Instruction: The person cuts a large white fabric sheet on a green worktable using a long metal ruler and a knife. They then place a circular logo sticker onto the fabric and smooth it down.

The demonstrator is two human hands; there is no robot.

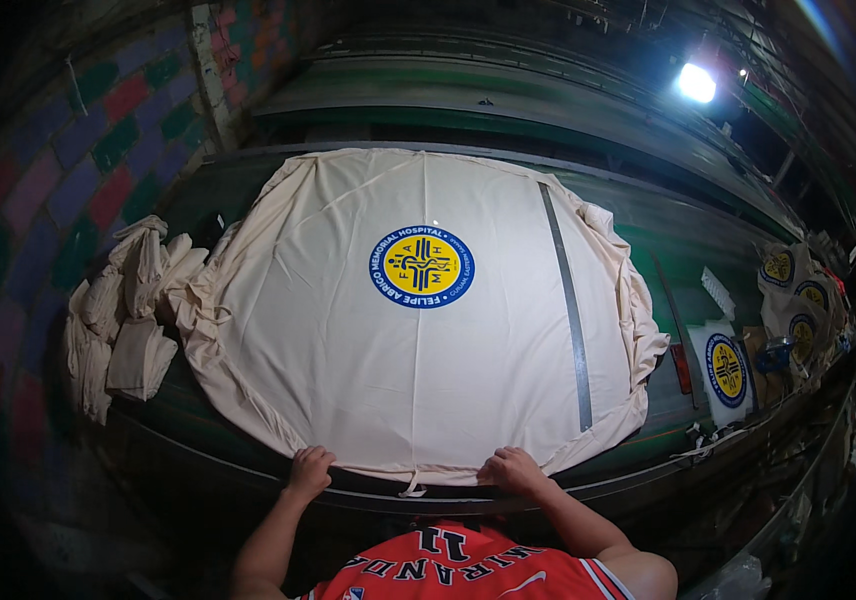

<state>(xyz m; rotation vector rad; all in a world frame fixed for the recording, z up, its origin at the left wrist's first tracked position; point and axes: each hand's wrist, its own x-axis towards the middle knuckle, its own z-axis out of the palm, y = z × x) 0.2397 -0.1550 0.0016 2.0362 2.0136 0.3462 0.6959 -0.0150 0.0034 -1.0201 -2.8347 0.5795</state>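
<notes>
A large cream cloth [338, 370] lies spread over the green table, with a round blue and yellow printed emblem [422, 265] near its middle. Its left and right sides are bunched into folds. My left hand [311, 470] is closed on the cloth's near edge, left of centre. Farther right along the same edge, my right hand [510, 470] also grips the fabric with curled fingers. Between the hands a short cloth tie [412, 488] hangs from the hem. A long dark metal ruler [568, 310] lies on the cloth's right part, running from far to near.
Folded cream cloths [128, 320] are piled at the table's left end. On the right lie a printed emblem sheet [724, 375], a blue round object [776, 352] and more printed cloth [798, 295]. A painted block wall [78, 150] stands left; a bright lamp [697, 83] shines beyond.
</notes>
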